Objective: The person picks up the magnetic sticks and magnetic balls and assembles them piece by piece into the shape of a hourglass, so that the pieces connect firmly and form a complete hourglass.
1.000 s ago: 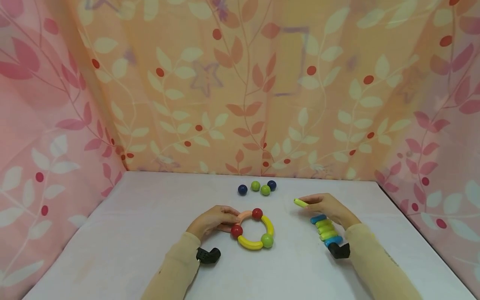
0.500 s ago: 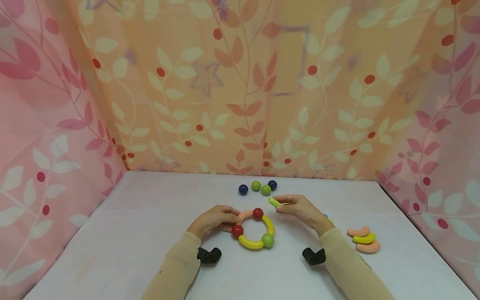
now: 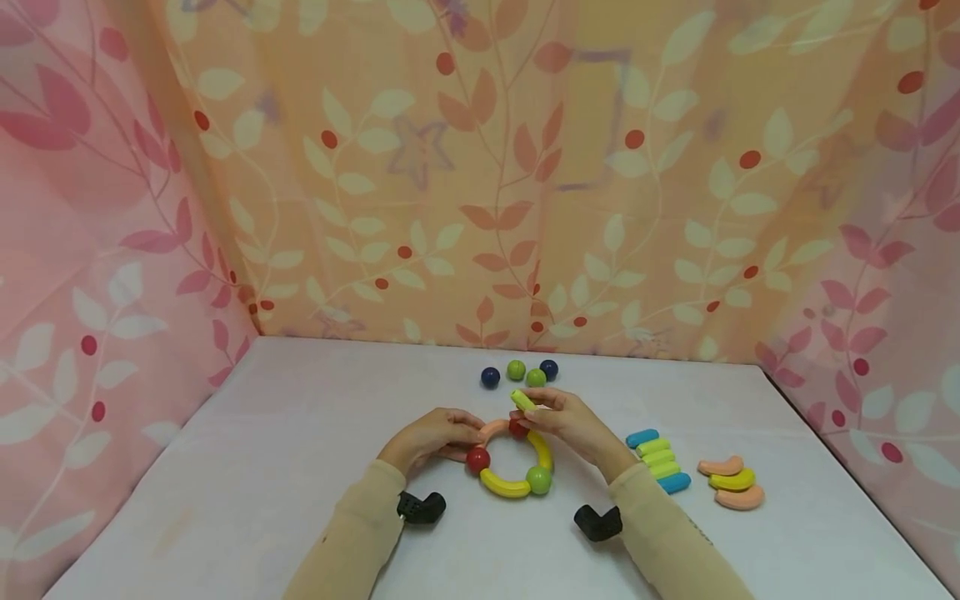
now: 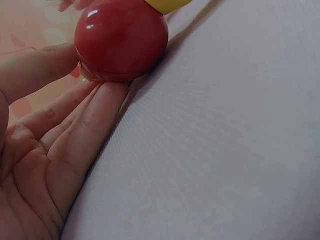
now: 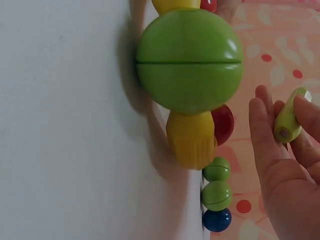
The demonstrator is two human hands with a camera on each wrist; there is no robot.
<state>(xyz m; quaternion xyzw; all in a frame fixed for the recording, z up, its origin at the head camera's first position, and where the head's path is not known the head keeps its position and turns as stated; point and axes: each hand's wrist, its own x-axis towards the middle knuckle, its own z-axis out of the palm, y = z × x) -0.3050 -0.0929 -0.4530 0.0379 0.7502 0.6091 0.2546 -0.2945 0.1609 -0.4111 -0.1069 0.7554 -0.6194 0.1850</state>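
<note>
- While the right hand (image 3: pixel 570 423) pinches a stubby yellow-green stick (image 3: pixel 523 401) by the far side of the ring (image 3: pixel 505 484), the left hand (image 3: pixel 435 435) grips its peach arc (image 3: pixel 493 429).
- Glossy balls, smooth curved segments.
- Right: rounded sticks (image 3: pixel 657 457), then curved pieces (image 3: pixel 732 480).
- Far: four balls (image 3: pixel 536 377).
- The desk (image 3: pixel 300 408): pale, finely woven.
- Around it, leaf-printed curtains (image 3: pixel 360 204).

Left hand (image 3: pixel 433 437) pinching; right hand (image 3: pixel 576 427) pinching, other fingers (image 5: pixel 260 122) extended; forearms (image 3: pixel 347 529) angled inward.
</note>
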